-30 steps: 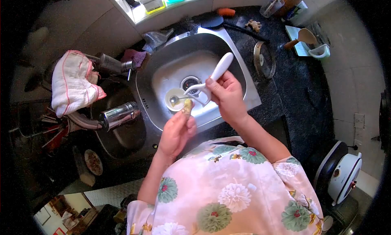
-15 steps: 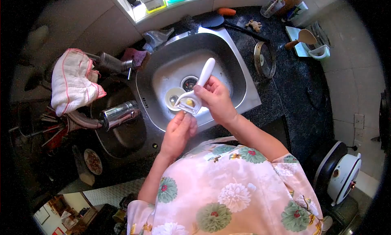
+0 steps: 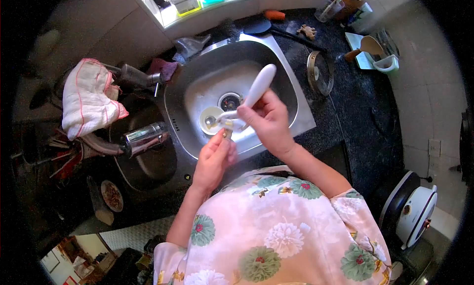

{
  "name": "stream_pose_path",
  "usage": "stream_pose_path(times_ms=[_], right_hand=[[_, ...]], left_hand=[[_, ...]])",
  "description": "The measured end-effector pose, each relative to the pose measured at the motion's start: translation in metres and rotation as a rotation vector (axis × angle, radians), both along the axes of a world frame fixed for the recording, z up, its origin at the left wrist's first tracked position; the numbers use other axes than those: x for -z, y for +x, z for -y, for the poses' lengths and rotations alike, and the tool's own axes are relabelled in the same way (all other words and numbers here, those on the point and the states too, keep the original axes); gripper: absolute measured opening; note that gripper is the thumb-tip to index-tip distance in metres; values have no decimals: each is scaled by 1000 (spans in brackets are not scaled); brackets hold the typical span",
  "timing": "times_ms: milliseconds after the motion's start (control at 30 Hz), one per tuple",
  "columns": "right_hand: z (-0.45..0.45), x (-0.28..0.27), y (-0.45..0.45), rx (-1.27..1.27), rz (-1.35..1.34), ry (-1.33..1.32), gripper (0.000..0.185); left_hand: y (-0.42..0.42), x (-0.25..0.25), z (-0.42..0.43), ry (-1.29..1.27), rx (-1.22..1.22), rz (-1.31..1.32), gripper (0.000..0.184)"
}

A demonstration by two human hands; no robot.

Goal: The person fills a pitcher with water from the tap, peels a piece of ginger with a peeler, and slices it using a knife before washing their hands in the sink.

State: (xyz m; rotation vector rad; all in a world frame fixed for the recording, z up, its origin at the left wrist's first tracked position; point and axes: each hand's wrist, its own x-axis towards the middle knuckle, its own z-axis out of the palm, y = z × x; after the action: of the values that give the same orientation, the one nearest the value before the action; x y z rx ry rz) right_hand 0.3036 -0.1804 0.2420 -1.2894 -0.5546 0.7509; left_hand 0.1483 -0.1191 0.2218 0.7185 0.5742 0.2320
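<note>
My right hand (image 3: 270, 121) is closed round a white peeler (image 3: 260, 85), its handle pointing up and away and its head tilted down over the near part of the sink. Pinched in the fingertips of my left hand (image 3: 215, 156) is a small yellowish piece of ginger (image 3: 227, 134), mostly hidden by the fingers. The peeler's head is right above this piece; I cannot tell whether the blade touches it. Beneath the hands, a small white bowl (image 3: 203, 121) with something metallic in it sits in the steel sink (image 3: 197, 90), beside the drain (image 3: 230, 102).
A chrome tap (image 3: 145, 139) with a cloth (image 3: 89, 100) draped over its pipe stands left. Behind the sink lie a carrot (image 3: 274, 14), a black spatula (image 3: 257, 26) and a ginger root (image 3: 308, 32). A glass lid (image 3: 321, 73) rests right. A plate (image 3: 112, 196) is at lower left.
The peeler has turned in my right hand, so its head now shows edge-on and its handle leans further right. My left hand has shifted slightly, still pinching the piece.
</note>
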Motion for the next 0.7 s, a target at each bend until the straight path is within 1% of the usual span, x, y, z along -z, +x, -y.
stream_pose_path(times_ms=[67, 167, 267, 300, 333, 400, 500, 600, 633, 667, 700], right_hand=[[-6, 9, -9, 41, -120, 61, 17], [-7, 17, -3, 27, -93, 49, 17], [7, 13, 14, 152, 789, -10, 17], [5, 5, 18, 210, 628, -15, 18], [3, 0, 22, 208, 408, 23, 19], [0, -6, 24, 198, 249, 79, 19], [4, -11, 23, 138, -29, 47, 17], [7, 1, 21, 33, -244, 6, 15], [5, 6, 15, 27, -236, -11, 14], [7, 7, 10, -17, -283, -27, 14], [5, 10, 4, -22, -242, -12, 15]], left_hand=[[2, 0, 1, 68, 20, -20, 22], [0, 1, 2, 153, 61, -45, 21], [-2, 0, 1, 17, 0, -28, 34], [-3, 1, 1, -1, 3, -37, 34], [-4, 4, -1, -17, 8, -47, 35], [-2, 3, -4, -74, 4, -42, 35], [0, 1, -7, -214, -25, 3, 38], [0, 8, -9, -295, -37, 52, 37], [-1, 11, -8, -281, -56, 48, 34], [-2, 14, -6, -267, -75, 44, 32], [-2, 15, -4, -254, -93, 41, 29]])
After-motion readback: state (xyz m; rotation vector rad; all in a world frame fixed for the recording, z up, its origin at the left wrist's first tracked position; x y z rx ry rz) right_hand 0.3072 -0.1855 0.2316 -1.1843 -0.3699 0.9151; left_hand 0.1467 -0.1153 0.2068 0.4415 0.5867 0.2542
